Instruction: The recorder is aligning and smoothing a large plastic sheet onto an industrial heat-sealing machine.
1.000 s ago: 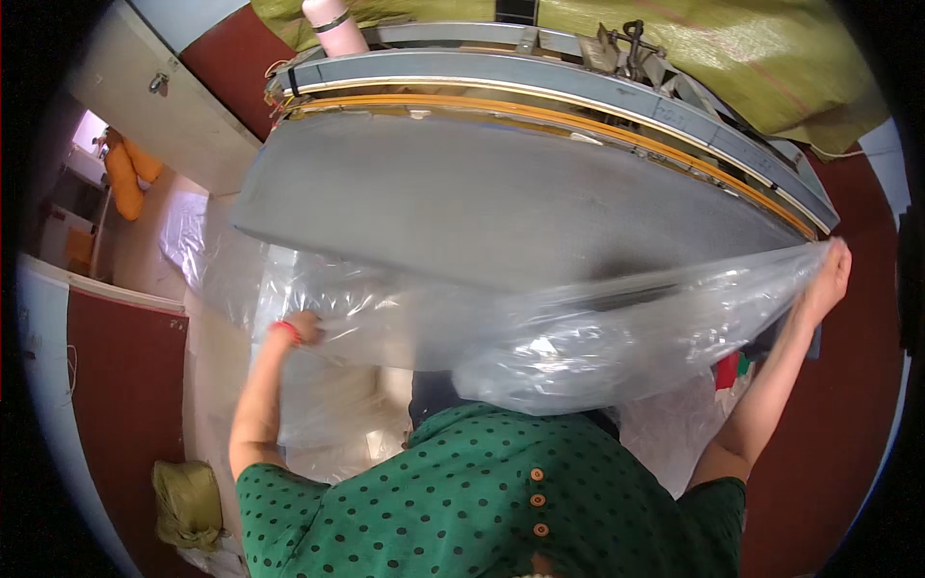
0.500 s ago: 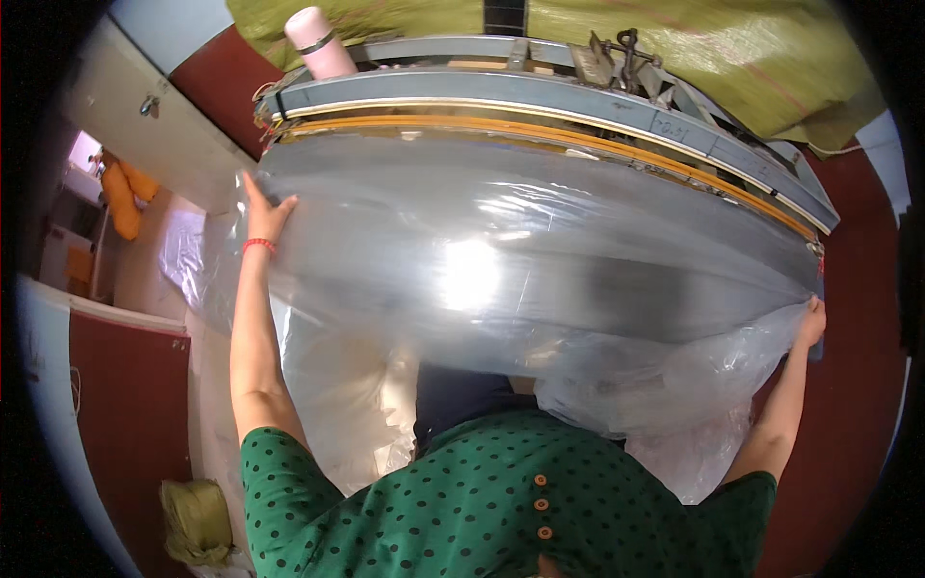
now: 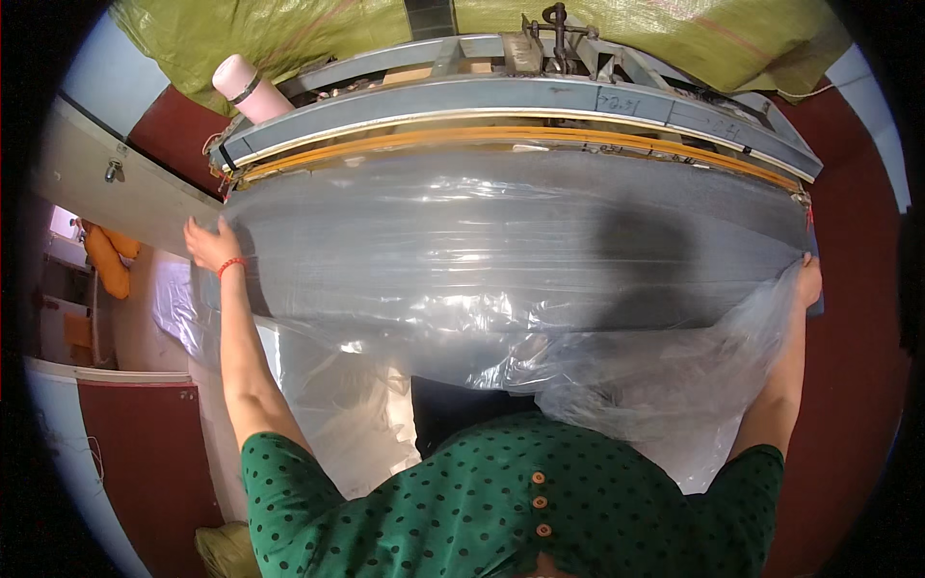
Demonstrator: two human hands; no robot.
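Observation:
A wide sheet of clear plastic film (image 3: 462, 260) lies over the dark grey bed of a long bench-like machine and drapes down in front toward my body. At the machine's left end my left hand (image 3: 209, 246) rests against the film, its thumb apart from the fingers. Past that hand, a loose film edge hangs to the left. My right hand (image 3: 809, 279) is closed on the bunched film at the right end of the bed. Horizontal creases run through the film between my hands.
Behind the bed runs a grey metal frame (image 3: 385, 104) with an orange strip (image 3: 462, 135). A pink bottle (image 3: 252, 89) leans at its left end, and a metal clamp (image 3: 557, 43) stands at the back. Yellow-green woven sheeting (image 3: 674, 39) hangs behind; a door (image 3: 125, 159) stands left.
My left hand has moved left and toward me, with the film now creased lengthwise. The right hand keeps its hold near the same corner. The view has shifted, with the machine appearing farther left.

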